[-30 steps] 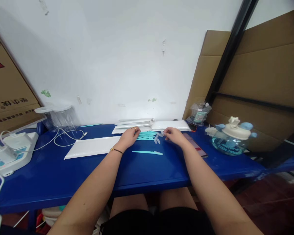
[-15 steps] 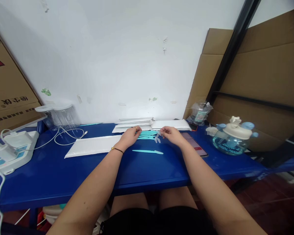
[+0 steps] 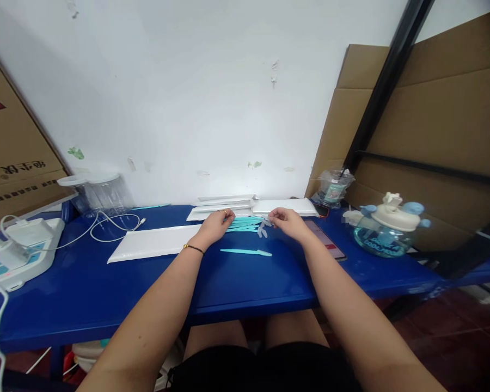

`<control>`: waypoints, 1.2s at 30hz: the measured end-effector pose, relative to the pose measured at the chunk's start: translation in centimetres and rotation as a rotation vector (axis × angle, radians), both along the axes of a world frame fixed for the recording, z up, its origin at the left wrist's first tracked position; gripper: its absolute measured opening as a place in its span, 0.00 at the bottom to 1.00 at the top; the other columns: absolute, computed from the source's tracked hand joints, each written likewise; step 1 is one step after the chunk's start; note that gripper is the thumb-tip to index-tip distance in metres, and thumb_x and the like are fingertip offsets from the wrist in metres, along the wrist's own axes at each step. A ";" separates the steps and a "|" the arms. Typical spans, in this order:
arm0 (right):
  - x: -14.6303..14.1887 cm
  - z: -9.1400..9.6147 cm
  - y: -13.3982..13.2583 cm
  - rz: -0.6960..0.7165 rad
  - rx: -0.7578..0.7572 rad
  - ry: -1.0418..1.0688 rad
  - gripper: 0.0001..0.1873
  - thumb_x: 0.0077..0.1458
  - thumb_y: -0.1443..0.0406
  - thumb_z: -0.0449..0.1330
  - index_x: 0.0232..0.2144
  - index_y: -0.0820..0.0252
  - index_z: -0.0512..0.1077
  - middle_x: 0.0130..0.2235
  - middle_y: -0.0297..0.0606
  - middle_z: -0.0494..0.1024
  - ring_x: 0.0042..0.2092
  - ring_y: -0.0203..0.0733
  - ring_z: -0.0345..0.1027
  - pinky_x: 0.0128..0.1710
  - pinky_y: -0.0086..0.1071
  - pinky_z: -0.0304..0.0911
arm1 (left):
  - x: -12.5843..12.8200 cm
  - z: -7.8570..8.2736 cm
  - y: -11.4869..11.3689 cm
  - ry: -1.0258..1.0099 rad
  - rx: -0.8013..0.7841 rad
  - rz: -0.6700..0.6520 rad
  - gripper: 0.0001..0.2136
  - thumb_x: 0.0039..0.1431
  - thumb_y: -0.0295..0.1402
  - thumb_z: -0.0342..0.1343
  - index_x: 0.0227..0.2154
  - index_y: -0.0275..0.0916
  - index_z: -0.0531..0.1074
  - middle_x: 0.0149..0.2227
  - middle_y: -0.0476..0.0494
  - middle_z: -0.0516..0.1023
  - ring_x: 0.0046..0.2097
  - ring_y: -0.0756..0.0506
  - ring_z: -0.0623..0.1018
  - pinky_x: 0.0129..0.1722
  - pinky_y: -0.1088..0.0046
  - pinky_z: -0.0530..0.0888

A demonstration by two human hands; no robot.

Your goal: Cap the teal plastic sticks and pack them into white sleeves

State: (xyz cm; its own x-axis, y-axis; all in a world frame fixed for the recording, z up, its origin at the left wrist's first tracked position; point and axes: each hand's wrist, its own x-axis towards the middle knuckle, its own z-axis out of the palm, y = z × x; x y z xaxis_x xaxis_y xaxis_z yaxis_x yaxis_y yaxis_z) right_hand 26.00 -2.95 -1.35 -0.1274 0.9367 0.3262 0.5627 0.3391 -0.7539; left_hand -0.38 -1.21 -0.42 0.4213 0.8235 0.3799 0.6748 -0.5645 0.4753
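Observation:
My left hand rests on the left end of a bundle of teal plastic sticks on the blue table, fingers curled over them. At the bundle's right end my right hand pinches something small by the clear caps. A single teal stick lies loose on the table just in front of both hands. What the right fingers grip is too small to name.
A long white packet lies left of my hands, with more white packets stacked behind. A phone and a blue water bottle sit right. A white device with cables and clear jars stand left. Cardboard leans at both sides.
Both hands stayed at the teal bundle with only slight finger shifts; the right hand edged a little left. The view tilted slightly.

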 end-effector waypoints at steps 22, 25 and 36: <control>-1.2 1.0 -1.2 0.088 -0.094 0.112 0.08 0.45 0.63 0.58 0.30 0.62 0.70 0.26 0.36 0.74 0.25 0.33 0.65 0.29 0.28 0.62 | 0.3 0.3 -0.5 0.014 -0.038 -0.012 0.14 0.57 0.40 0.42 0.33 0.39 0.69 0.29 0.47 0.74 0.30 0.47 0.70 0.31 0.73 0.65; -1.2 1.1 -1.4 0.211 -0.206 0.126 0.08 0.44 0.64 0.59 0.29 0.63 0.71 0.25 0.36 0.75 0.24 0.33 0.65 0.27 0.28 0.62 | 0.2 0.3 -0.7 0.040 -0.151 -0.099 0.14 0.54 0.41 0.45 0.32 0.39 0.72 0.29 0.47 0.75 0.31 0.47 0.71 0.32 0.73 0.66; -1.0 -0.6 -0.2 -0.040 0.031 -0.276 0.08 0.45 0.68 0.57 0.29 0.60 0.75 0.27 0.35 0.74 0.28 0.36 0.65 0.30 0.28 0.58 | 0.3 -0.7 -0.3 0.244 0.013 -0.008 0.13 0.51 0.39 0.52 0.38 0.43 0.73 0.39 0.44 0.74 0.41 0.43 0.72 0.41 0.69 0.66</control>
